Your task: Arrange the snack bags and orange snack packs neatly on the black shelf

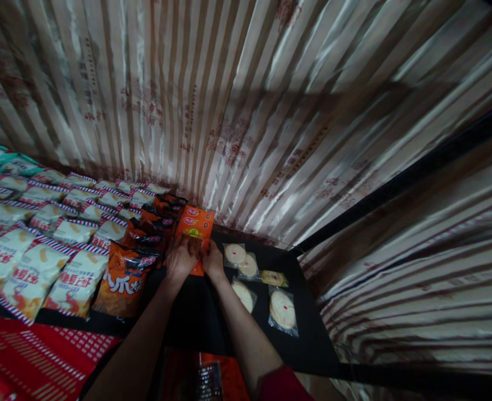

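Observation:
Flat on the black table, next to the bagged snacks, lies an orange snack packet (196,219) with red-and-white logos near its top. My left hand (181,259) is on its left side, fingers bent over the front. Along the right edge, my right hand (212,262) grips it with curled fingers. Some fingertips are hard to make out in the dim light. Just left of my left hand are dark orange snack bags (121,278) in a column. To the right of my right hand lie clear-wrapped round pale crackers (235,254).
Rows of white snack bags (77,281) with striped edges fill the left, green bags (18,165) behind them. A red plastic basket (41,356) stands below the table's front edge. More orange packaging (229,379) is at the bottom. A striped curtain (237,111) hangs behind; a dark bar (396,184) slants at right.

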Demonstrator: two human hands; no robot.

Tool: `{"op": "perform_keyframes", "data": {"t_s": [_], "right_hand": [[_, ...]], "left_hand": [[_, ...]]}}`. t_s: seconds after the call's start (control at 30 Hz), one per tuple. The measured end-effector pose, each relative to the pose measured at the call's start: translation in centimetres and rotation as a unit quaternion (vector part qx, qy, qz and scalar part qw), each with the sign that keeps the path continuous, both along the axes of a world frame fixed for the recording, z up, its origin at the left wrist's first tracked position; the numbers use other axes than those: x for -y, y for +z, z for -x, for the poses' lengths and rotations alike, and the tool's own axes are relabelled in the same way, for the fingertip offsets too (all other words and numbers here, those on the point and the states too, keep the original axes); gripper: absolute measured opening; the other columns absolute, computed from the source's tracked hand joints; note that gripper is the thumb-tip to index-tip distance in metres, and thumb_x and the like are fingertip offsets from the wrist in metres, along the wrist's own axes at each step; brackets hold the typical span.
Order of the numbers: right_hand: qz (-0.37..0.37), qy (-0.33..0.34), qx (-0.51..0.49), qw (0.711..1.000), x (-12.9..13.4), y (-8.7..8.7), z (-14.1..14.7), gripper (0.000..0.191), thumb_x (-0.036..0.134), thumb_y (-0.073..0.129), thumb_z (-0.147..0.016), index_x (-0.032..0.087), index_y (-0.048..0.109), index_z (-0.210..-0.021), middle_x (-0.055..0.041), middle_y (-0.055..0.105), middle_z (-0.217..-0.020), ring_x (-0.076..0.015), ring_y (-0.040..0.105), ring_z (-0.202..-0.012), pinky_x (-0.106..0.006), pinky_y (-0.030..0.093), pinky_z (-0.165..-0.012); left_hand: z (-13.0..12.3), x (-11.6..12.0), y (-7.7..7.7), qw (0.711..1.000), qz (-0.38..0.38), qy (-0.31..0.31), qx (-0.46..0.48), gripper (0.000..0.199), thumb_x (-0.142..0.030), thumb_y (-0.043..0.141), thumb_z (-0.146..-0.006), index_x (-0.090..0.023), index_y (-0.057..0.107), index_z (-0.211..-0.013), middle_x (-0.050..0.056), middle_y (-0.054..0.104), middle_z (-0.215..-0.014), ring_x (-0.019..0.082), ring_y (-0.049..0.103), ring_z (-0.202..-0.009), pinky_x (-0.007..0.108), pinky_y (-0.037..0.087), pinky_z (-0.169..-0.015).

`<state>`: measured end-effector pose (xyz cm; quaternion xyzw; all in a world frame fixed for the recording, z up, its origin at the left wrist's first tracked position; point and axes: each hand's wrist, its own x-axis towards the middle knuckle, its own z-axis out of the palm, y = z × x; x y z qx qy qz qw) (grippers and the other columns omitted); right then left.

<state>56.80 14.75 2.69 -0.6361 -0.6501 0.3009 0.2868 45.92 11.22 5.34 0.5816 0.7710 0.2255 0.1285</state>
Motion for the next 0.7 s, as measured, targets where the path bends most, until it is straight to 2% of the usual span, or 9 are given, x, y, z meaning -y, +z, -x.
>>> {"op": "perform_keyframes", "data": {"t_s": [0.1, 0.3, 0.5, 0.7], "right_hand": [[0.004, 0.000, -0.008, 1.000, -0.17, -0.27, -0.04, 0.033, 0.013, 0.048, -0.080, 0.016, 0.056, -0.112, -0.0074, 0.069, -0.095, -0.0167, 0.065, -0.082, -0.026, 0.048, -0.076], [0.009, -0.004, -0.003, 1.000, -0.31, -0.51, -0.01, 0.031, 0.017, 0.050, -0.081, 0.017, 0.055, -0.112, -0.0064, 0.069, -0.093, -0.0165, 0.065, -0.081, -0.026, 0.048, -0.075], [0.003, 0.001, 0.003, 1.000, -0.41, -0.23, 0.03, 0.031, 0.017, 0.048, -0.083, 0.015, 0.055, -0.112, -0.0082, 0.069, -0.093, -0.0168, 0.065, -0.080, -0.025, 0.047, -0.074], [-0.006, 0.000, 0.004, 1.000, -0.63, -0.29, 0.20, 0.031, 0.015, 0.049, -0.081, 0.015, 0.055, -0.111, -0.0080, 0.069, -0.095, -0.0164, 0.065, -0.083, -0.026, 0.048, -0.076]], "left_hand": [[-0.18, 0.04, -0.22, 1.000, -0.011, -0.010, -0.008, 0.039, -0.019, 0.044, -0.081, -0.012, 0.057, -0.117, 0.012, 0.052, -0.131, 0.024, 0.041, -0.126, 0.032, 0.025, -0.109], [-0.70, 0.22, -0.32, 0.999, 0.007, -0.021, -0.044, 0.034, -0.023, 0.042, -0.083, -0.015, 0.060, -0.111, 0.010, 0.050, -0.135, 0.025, 0.034, -0.131, 0.040, 0.019, -0.111], [-0.79, 0.15, -0.65, 0.999, -0.003, -0.039, -0.028, 0.033, -0.021, 0.045, -0.081, -0.012, 0.062, -0.108, 0.014, 0.052, -0.131, 0.026, 0.039, -0.128, 0.038, 0.021, -0.110], [-0.89, 0.29, -0.79, 0.998, -0.002, -0.041, -0.037, 0.031, -0.023, 0.045, -0.083, -0.015, 0.062, -0.108, 0.010, 0.050, -0.135, 0.026, 0.038, -0.129, 0.040, 0.021, -0.110]]}}
